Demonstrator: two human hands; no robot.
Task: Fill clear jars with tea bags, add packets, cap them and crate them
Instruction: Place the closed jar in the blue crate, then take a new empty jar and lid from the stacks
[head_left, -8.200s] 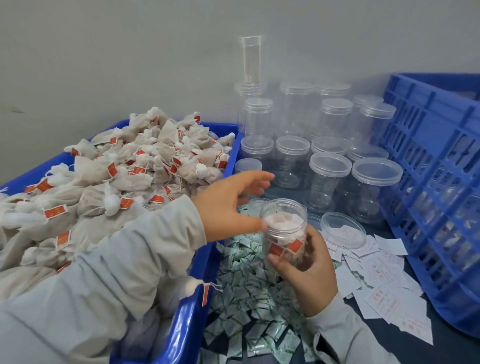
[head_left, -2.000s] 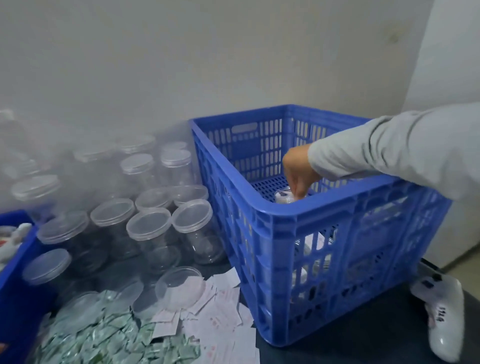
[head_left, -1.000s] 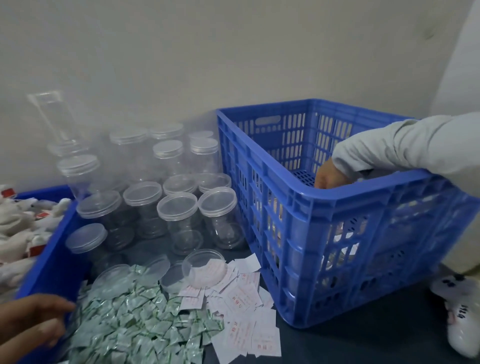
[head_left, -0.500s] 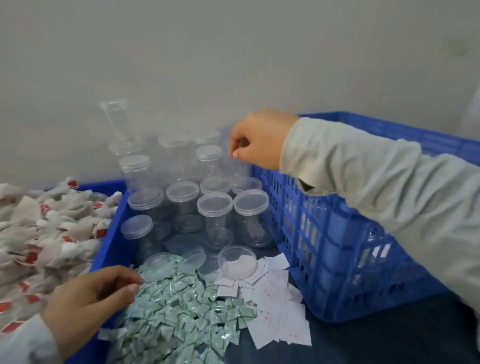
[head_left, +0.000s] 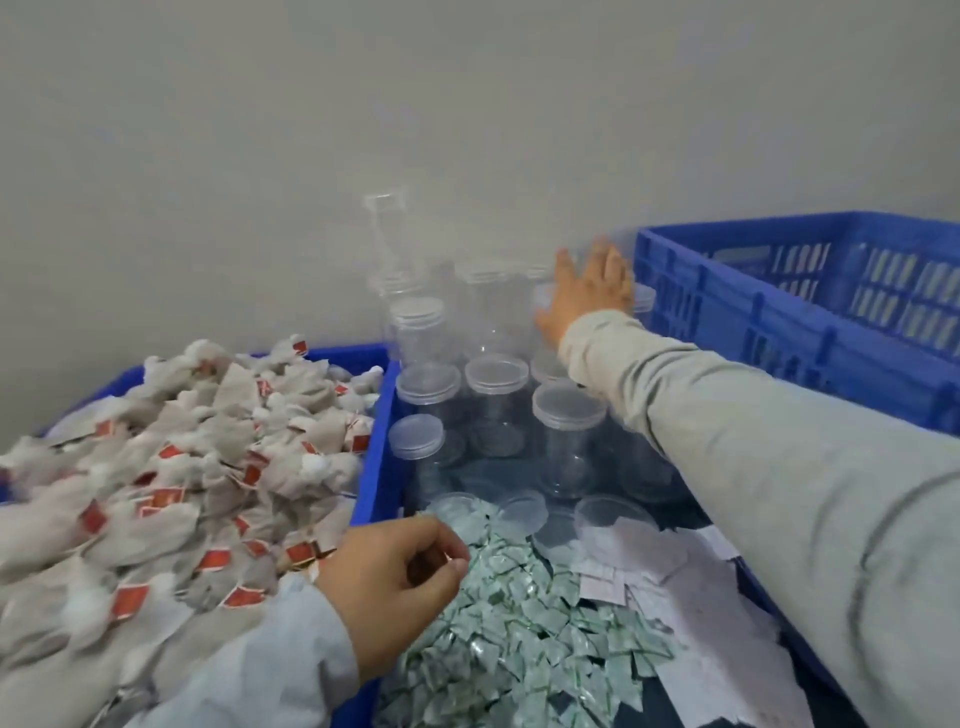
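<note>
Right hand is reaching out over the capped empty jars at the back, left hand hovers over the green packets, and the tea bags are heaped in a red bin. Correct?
Not quite: the bin holding the tea bags is blue, as the head view shows. The rest stands.

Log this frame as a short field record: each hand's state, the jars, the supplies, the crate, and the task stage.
left hand: fingers loosely curled at the edge of the green packets; whether it pinches one, cannot tell
right hand: fingers spread, reaching over the back row of capped clear jars, blurred
tea bags: heaped in blue bin, left
loose lids: lying in front of the jars
paper slips: scattered right of the packets
blue crate: far right, contents hidden
stage: fetching an empty jar
</note>
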